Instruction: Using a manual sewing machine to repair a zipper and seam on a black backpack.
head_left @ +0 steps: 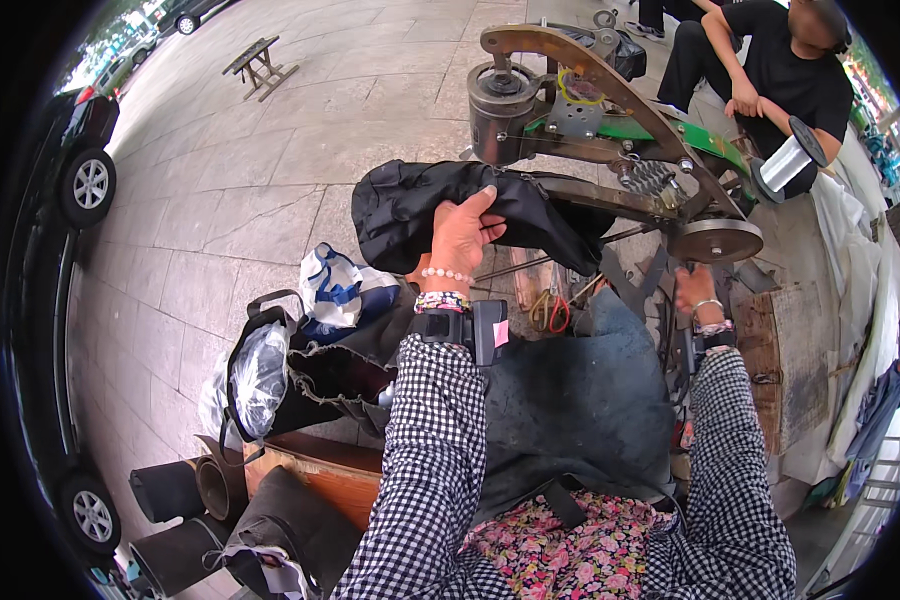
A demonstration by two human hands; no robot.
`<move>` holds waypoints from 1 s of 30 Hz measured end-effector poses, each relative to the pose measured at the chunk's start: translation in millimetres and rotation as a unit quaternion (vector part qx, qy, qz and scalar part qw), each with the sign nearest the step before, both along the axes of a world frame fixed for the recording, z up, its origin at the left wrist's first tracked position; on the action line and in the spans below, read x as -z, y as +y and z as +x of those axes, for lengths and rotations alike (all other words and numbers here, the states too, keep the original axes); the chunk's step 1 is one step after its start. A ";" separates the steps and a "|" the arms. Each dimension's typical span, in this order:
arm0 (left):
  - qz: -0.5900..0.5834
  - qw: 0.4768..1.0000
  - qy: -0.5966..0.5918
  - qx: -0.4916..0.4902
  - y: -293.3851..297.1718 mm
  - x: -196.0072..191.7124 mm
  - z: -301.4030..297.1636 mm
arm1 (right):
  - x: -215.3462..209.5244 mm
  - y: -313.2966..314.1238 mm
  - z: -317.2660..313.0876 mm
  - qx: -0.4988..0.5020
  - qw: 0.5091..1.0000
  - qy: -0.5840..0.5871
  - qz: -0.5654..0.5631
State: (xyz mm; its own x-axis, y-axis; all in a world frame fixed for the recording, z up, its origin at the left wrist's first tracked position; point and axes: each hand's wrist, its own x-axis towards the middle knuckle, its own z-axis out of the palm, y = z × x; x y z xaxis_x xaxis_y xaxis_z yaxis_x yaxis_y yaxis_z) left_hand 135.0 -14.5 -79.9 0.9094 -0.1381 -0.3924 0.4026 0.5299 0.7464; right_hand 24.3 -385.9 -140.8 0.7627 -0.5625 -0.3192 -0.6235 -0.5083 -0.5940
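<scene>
On the sewing machine's [610, 130] arm, a black bag [420, 205] is lying.
The left hand [460, 235] is gripping it; the right hand [695, 290] is closing on the crank below.

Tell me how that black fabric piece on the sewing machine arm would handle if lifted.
Probably floppy: the black fabric piece sags and wrinkles around the machine arm. Likely light, since the left hand grips it alone. It looks unlikely to roll.

A bag [470, 205] lies on the sewing machine's [610, 130] arm, a seated person [770, 70] behind it, cars [40, 300] far left.
</scene>
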 end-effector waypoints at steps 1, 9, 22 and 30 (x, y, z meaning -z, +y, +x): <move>-0.011 1.000 -0.005 -0.005 -7.0 -0.6 0.0 | -17.6 26.5 1.8 0.030 0.999 -0.033 0.029; -0.006 0.999 -0.012 -0.042 -11.5 1.0 1.3 | -130.7 -25.3 -15.9 0.039 0.986 -0.160 -0.017; -0.015 0.998 0.001 -0.063 -16.4 -0.7 -1.1 | -111.0 30.3 1.1 0.027 0.986 -0.123 0.108; -0.024 0.998 0.002 -0.060 -37.1 -9.9 4.3 | -1.2 -171.5 -50.8 0.023 0.976 -0.121 -0.181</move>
